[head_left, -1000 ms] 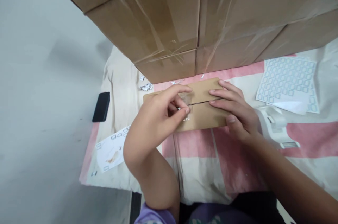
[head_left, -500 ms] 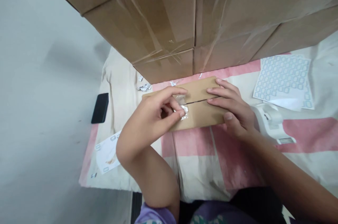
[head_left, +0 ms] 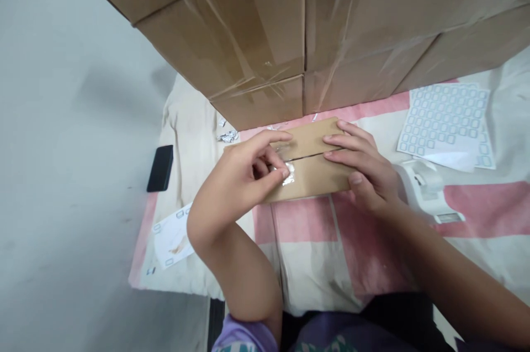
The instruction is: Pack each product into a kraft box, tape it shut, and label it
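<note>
A small flat brown cardboard box (head_left: 317, 178) lies in front of me, with a dark seam running along its top. My left hand (head_left: 252, 175) is closed in a pinch, thumb and index fingertip together, on a shiny piece of clear tape (head_left: 289, 174) at the seam. Part of that tape is hidden under the fingers. My right hand (head_left: 368, 167) holds the box at its right end, fingers across the top and thumb at the near side. Just right of that hand stands a white tape dispenser (head_left: 426, 189).
Large tape-wrapped cartons (head_left: 256, 26) are stacked behind the box. Sticker sheets (head_left: 445, 125) lie at right, another sheet (head_left: 171, 241) at left. A black phone (head_left: 160, 168) rests near the left edge of the cloth (head_left: 306, 225). Crumpled foil-like scraps (head_left: 227, 136) lie by the cartons.
My left fingers have shifted very slightly on the tape, still pinched. The box and my right hand keep their place; the view has moved a little.
</note>
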The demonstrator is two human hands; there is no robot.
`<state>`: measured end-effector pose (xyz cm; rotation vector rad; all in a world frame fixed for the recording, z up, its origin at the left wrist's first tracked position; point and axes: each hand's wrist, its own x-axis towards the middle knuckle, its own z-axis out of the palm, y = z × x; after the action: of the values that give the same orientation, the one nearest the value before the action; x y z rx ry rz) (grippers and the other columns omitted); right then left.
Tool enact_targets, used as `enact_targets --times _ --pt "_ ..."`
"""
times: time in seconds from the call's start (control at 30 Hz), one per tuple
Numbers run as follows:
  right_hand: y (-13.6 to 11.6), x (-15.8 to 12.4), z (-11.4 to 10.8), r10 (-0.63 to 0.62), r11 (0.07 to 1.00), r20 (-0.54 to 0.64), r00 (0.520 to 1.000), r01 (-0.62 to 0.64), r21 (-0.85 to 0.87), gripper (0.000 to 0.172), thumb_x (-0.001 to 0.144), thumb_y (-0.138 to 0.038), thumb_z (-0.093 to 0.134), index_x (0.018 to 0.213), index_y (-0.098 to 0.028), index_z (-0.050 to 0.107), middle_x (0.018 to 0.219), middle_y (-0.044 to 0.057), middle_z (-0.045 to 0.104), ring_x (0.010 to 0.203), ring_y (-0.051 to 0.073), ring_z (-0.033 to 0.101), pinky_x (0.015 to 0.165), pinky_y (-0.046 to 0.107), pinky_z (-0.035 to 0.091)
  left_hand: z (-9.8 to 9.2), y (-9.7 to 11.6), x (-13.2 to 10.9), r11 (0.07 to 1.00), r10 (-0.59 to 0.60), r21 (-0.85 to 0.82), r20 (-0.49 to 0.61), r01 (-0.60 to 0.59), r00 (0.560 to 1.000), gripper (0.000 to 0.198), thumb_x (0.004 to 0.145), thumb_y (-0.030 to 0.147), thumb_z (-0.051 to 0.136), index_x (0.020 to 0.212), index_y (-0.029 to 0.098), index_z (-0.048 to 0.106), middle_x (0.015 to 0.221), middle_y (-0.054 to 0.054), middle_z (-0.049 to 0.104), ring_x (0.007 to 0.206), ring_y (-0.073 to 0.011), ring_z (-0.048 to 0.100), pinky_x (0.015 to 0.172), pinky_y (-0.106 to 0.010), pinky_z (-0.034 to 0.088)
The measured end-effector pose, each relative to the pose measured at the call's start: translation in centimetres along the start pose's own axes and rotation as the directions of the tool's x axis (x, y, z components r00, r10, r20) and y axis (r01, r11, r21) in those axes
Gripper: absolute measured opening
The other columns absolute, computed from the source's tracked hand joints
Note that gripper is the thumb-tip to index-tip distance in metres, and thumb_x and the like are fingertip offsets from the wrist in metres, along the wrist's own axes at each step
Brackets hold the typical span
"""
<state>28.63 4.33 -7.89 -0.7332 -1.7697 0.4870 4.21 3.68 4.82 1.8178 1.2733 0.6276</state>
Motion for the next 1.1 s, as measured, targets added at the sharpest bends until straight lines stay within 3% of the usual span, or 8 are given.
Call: enact_targets --times 0.23,0.67,0.83,0.97,1.03,1.1 --pt "0.1 0.0 -0.1 0.025 1.0 0.01 1.0 -0.025 -0.018 0.037 0.1 -0.049 0.051 0.124 -0.033 0.074 0.136 0.004 0.071 0.146 0.039 0.05 0.122 0.071 0.037 -0.2 -0.3 -0.1 0.999 -0.015 0.047 -0.03 0.017 0.999 0.036 0.088 0.022 0.07 0.124 0.022 0.066 0.087 -0.002 0.076 0.074 -0.015 0.07 0.062 -0.024 0.051" --pt "0.2 -0.1 -0.1 0.002 1.0 0.002 1.0 -0.002 -0.001 0.036 0.101 -0.046 0.052 0.126 -0.032 0.074 0.137 0.005 0.071 0.147 0.038 0.049 0.123 0.07 0.036 0.2 -0.4 0.3 0.994 -0.053 0.088 -0.056 0.057 0.997 0.043 0.087 0.019 0.069 0.13 0.024 0.065 0.086 0.001 0.075 0.067 -0.0133 0.065 0.063 -0.025 0.05" --pt "0.2 0.0 -0.1 0.009 1.0 -0.005 1.0 -0.009 -0.009 0.036 0.101 -0.046 0.05 0.125 -0.032 0.074 0.138 0.004 0.071 0.147 0.038 0.049 0.123 0.07 0.036 0.3 -0.2 0.2 0.992 0.022 0.123 -0.078 -0.012 0.997 0.034 0.089 0.021 0.07 0.123 0.025 0.069 0.081 0.002 0.072 0.065 -0.0121 0.063 0.064 -0.026 0.051" --pt "0.1 0.0 0.0 -0.001 1.0 -0.005 1.0 0.001 -0.002 0.035 0.101 -0.044 0.051 0.127 -0.033 0.073 0.138 0.004 0.07 0.147 0.037 0.049 0.123 0.069 0.035 -0.1 0.2 -0.6 0.992 0.123 0.015 -0.124 -0.122 0.985 0.026 0.09 0.029 0.075 0.115 0.024 0.07 0.079 0.0 0.071 0.068 -0.0134 0.064 0.059 -0.026 0.049" --pt "0.1 0.0 0.0 -0.006 1.0 -0.003 1.0 0.006 -0.005 0.035 0.101 -0.043 0.051 0.127 -0.033 0.073 0.138 0.005 0.071 0.148 0.037 0.049 0.124 0.069 0.035 -0.3 0.4 -1.0 0.99 0.136 -0.014 -0.158 -0.14 0.978 0.024 0.09 0.032 0.077 0.113 0.025 0.07 0.079 0.0 0.071 0.07 -0.0142 0.066 0.058 -0.026 0.049" --pt "0.1 0.0 0.0 -0.007 1.0 -0.006 1.0 0.007 -0.009 0.036 0.101 -0.044 0.051 0.127 -0.033 0.073 0.137 0.005 0.071 0.147 0.037 0.05 0.123 0.069 0.036 -0.5 0.5 -1.2 0.993 0.11 -0.02 -0.122 -0.113 0.986 0.025 0.09 0.031 0.076 0.114 0.025 0.069 0.08 0.0 0.072 0.071 -0.0146 0.067 0.059 -0.026 0.049"
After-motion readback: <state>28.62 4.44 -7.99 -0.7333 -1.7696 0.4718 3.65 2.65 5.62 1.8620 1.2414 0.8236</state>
